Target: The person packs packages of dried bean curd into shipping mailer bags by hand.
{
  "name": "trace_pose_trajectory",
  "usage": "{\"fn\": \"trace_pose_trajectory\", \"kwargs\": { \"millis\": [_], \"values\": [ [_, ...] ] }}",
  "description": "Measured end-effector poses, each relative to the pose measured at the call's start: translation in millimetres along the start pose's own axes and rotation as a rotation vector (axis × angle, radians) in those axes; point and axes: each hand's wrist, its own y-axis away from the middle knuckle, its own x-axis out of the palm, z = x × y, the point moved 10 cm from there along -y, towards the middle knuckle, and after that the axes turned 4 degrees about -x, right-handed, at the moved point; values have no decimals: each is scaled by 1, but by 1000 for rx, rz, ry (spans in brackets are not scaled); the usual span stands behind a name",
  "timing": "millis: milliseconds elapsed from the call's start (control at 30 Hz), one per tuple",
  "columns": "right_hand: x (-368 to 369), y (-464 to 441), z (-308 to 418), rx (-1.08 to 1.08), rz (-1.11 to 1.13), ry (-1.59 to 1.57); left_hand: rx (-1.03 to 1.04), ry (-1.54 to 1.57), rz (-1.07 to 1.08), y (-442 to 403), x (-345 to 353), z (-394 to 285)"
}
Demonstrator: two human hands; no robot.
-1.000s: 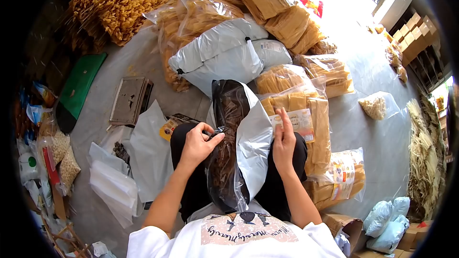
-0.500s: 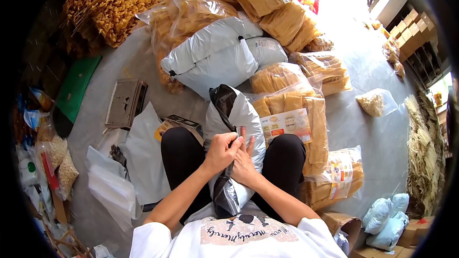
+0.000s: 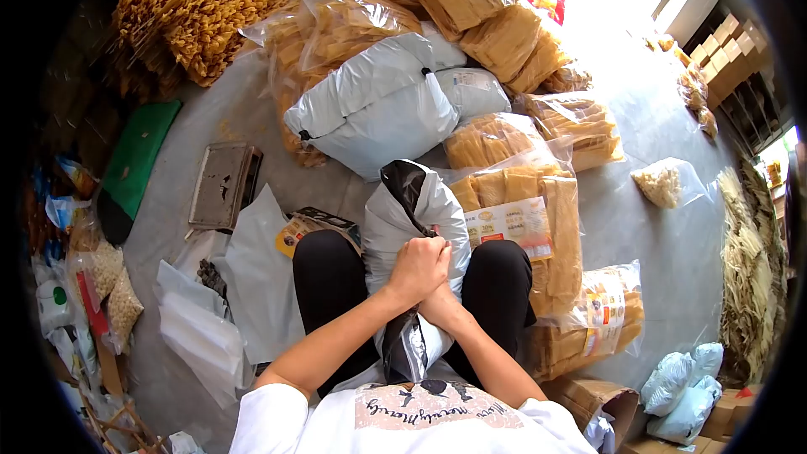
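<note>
A white plastic mailing bag [image 3: 450, 219] with a black inner lining stands bulging between my knees. Its black edge [image 3: 403, 185] runs down the middle of the front. My left hand [image 3: 418, 271] is closed over this edge, knuckles up. Just below and against it, my right hand [image 3: 440, 306] is closed on the same bag, its fingers mostly hidden behind the left. What fills the bag does not show.
A large stuffed white bag [image 3: 378, 105] lies ahead. Clear packs of yellowish dried sheets [image 3: 559, 235] stand at the right. Flat white bags [image 3: 256, 269] and a metal scale [image 3: 223, 185] lie left. An open carton [image 3: 580, 395] sits at lower right.
My right fingers, stretched flat up the bag before, are now folded in under my left hand. My left hand has shifted right, over the right one. The view has shifted slightly.
</note>
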Motion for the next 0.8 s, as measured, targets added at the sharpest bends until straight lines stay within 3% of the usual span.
{"fn": "trace_pose_trajectory", "kwargs": {
  "millis": [67,167,233,267,300,367,433,500,567,633,700,767,800],
  "values": [
    [-9,5,-13,68,-100,-262,-1,44,-21,1,-7,-2],
    [-39,29,-44,314,-529,-879,-12,110,-33,4,-15,-2],
    [-56,44,-32,300,-518,-795,18,104,-48,6,-18,-6],
    [-60,47,-14,263,-425,-564,6,71,-35,7,-19,-7],
    [-46,47,4,207,-175,-206,0,72,-33,8,-19,-8],
    [-12,54,36,155,18,-103,-18,27,-42,11,-15,-11],
    [19,57,27,119,118,-106,-2,-37,-41,12,-1,-16],
    [40,56,17,54,118,-63,19,-358,29,10,24,-22],
    [49,60,9,-35,72,-90,75,-428,21,11,44,-15],
    [20,51,30,-37,85,-61,121,-490,81,10,54,-12],
    [0,53,52,-94,353,-6,109,-490,78,9,55,-9],
    [-32,61,56,27,546,-357,94,-482,83,9,59,-4],
    [-62,53,50,142,508,-292,100,-487,60,10,62,-3]
  ]
}}
